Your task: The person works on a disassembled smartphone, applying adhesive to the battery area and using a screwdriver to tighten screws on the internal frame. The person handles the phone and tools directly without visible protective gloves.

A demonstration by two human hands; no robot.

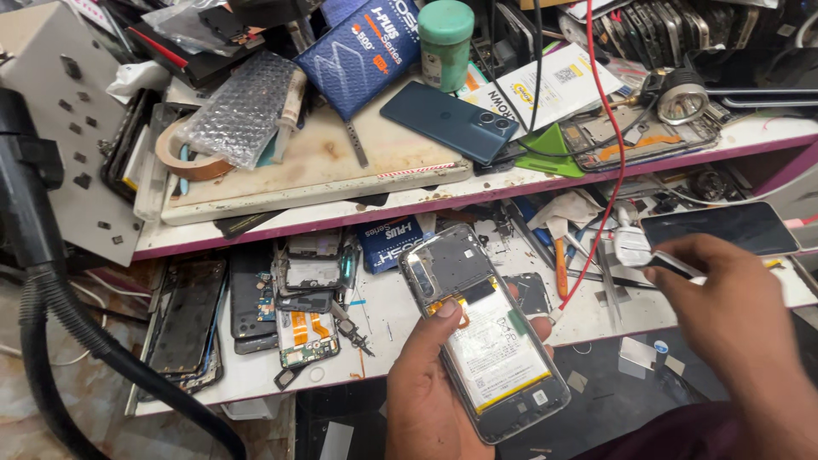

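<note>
The left hand (439, 383) is curled around an opened smartphone with its back cover off (486, 332), palm beneath it and thumb pressed on the frame near an orange flex strip. The phone lies tilted, its top end pointing up and to the left, a white rectangular battery (497, 349) showing in its lower half and a bare grey frame above. The right hand (724, 298) is pinched shut on a slim metal tool (677, 266), whose tip sits just beside a small white plug-shaped piece (630, 245) on the end of a red wire (609, 136); the tool is held well apart from the phone, off to its right.

Below the hands lies the lower white tabletop (383, 311), littered with stripped phone frames, a green circuit board with orange flex cables (307, 336) and an orange-handled tool (560, 266). A dark smartphone lying screen-up (720, 227) rests just beyond the right hand. On the upper shelf with the magenta edge (477, 189) sit a teal smartphone lying face down (449, 121), a green-capped jar (446, 43), a roll of brown tape (183, 158) and bubble wrap (243, 106). A black corrugated hose (51, 290) runs down the left side.
</note>
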